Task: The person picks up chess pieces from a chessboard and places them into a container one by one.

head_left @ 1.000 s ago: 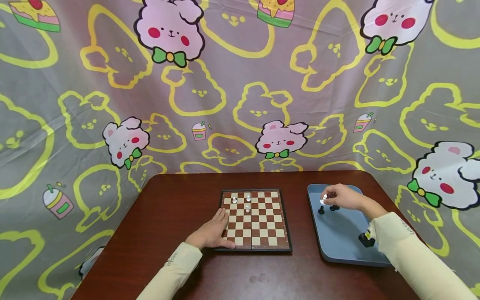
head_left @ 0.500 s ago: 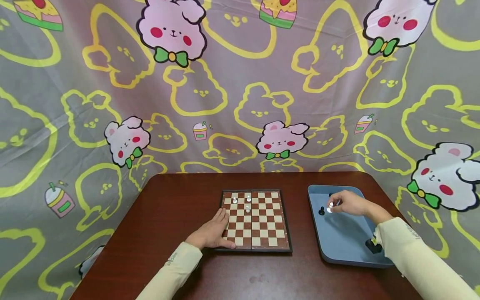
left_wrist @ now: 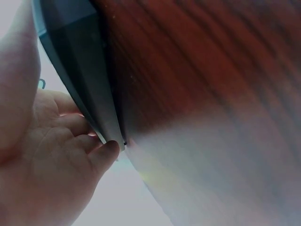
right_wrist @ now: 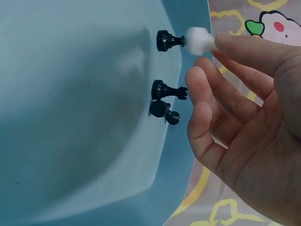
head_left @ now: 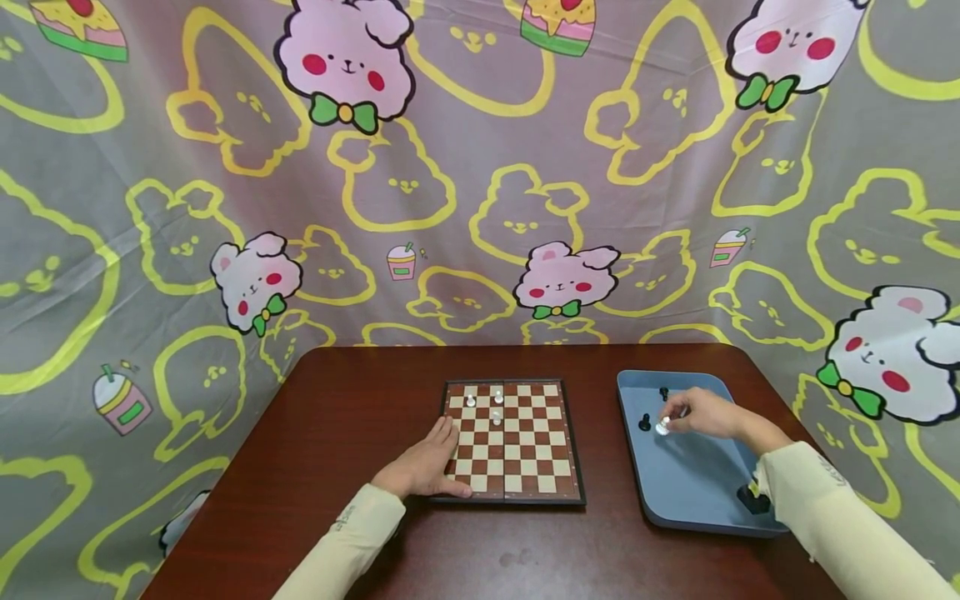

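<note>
Your right hand (head_left: 705, 413) pinches a white chess piece (head_left: 663, 428) over the smooth blue tray (head_left: 678, 487), far right; your left hand (head_left: 422, 463), thumb spread from straight fingers (head_left: 441, 430), rests at left on a checkered board (head_left: 536, 442).

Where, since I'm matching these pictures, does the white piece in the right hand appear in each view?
Head: the white piece is right of centre, below mid-height, in the right hand.
Left wrist: not in it.
Right wrist: the white piece is near the top, right of centre.
Shared landmark: the blue tray, in the head and right wrist views only.
</note>
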{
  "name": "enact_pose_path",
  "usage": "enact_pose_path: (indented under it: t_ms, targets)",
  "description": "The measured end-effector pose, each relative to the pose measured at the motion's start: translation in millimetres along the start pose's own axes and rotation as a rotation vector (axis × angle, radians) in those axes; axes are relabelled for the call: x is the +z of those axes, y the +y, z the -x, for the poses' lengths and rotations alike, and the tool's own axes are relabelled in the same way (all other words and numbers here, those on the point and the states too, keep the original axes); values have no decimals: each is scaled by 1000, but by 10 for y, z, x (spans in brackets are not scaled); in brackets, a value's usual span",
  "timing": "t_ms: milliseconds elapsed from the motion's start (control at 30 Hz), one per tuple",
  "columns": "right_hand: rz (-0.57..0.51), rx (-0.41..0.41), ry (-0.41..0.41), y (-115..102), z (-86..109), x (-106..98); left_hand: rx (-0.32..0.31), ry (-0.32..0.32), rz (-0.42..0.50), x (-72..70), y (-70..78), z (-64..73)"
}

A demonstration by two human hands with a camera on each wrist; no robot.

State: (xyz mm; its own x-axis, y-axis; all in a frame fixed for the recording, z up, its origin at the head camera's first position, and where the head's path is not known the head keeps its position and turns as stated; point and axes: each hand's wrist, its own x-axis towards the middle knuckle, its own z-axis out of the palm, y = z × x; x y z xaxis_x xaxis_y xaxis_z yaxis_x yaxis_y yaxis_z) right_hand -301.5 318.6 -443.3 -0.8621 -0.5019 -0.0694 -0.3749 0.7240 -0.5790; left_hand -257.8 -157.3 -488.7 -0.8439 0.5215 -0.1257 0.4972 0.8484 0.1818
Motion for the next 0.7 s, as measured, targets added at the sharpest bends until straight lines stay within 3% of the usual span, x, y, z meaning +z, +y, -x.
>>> enact_pose_path:
  t_ms: [467, 700]
  targets:
    - [2, 36, 28, -13, 9, -9, -1, -8, 7, -3, -1, -7]
    - [20, -6, 33, -125, -54, 1, -7, -11, 3, -10, 8, -3]
